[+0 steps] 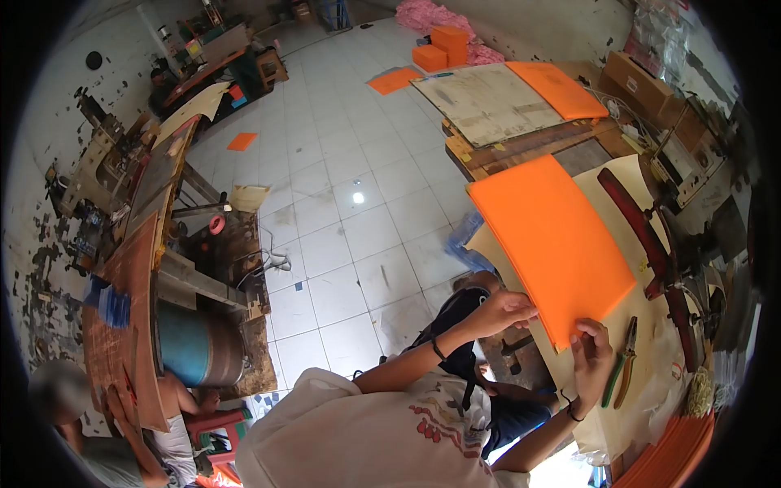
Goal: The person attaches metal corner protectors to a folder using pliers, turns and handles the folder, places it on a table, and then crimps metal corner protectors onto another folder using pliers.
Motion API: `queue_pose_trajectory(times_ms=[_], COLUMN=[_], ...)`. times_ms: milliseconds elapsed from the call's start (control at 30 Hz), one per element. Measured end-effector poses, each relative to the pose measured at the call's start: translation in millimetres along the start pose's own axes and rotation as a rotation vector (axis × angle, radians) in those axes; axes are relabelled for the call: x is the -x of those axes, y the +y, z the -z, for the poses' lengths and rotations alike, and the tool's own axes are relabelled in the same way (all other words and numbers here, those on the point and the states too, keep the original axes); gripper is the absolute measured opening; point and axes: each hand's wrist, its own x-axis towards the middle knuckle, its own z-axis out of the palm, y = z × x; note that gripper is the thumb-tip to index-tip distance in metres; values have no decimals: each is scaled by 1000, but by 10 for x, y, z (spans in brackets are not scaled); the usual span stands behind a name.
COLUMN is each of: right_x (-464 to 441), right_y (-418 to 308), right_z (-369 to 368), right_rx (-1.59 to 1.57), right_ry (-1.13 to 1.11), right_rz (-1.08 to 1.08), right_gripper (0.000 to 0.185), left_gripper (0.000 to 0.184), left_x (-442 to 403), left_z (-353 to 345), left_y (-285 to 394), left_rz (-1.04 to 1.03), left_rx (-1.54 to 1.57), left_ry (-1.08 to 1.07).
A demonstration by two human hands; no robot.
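A stack of bright orange sheets (pixel 553 236) lies at a slant on the cream-covered bench in front of me. My left hand (pixel 506 314) is closed at its near left edge, with the fingertips against the sheets. At the near edge, my right hand (pixel 592 358) has its thumb and fingers closed on the corner. How many layers each hand grips is hidden. Pliers (pixel 624 366) with green and orange handles lie just right of my right hand. A machine's long dark red bar (pixel 643 220) stands beyond the sheets' right side.
More orange sheets (pixel 557 89) rest on a worn board (pixel 484 102) at the far end. Orange bundles (pixel 439 49) and a loose orange sheet (pixel 394 80) are on the tiled floor (pixel 350 236). On the left, another person's hand (pixel 122 403) rests on a brown bench (pixel 130 325).
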Motion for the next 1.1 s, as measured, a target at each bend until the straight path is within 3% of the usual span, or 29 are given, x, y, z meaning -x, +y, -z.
queue_pose_trajectory(times_ms=[367, 533, 600, 667, 767, 900, 1100], right_x=[7, 5, 18, 30, 45, 73, 42], right_y=[-16, 6, 75, 90, 119, 211, 67], right_z=[33, 34, 35, 25, 51, 36, 32], right_rx=[28, 6, 19, -6, -36, -95, -24], right_ry=[-24, -31, -43, -41, -53, -37, -111], right_rz=[43, 47, 68, 63, 53, 42, 110], right_gripper=[22, 23, 22, 22, 22, 29, 45], left_gripper=[32, 25, 23, 21, 20, 29, 36], left_x=[20, -74, -197, -314, -570, -532, -513], left_z=[-221, 374, 743, 1001, 1525, 1374, 1288], left_y=[36, 413, 707, 1086, 1045, 1155, 1114], left_rz=[131, -12, -210, -484, -490, -297, -197], left_rx=[-61, -176, -665, -1083, -1285, -1283, -1127], left_ry=[-116, 429, 743, 880, 717, 723, 742])
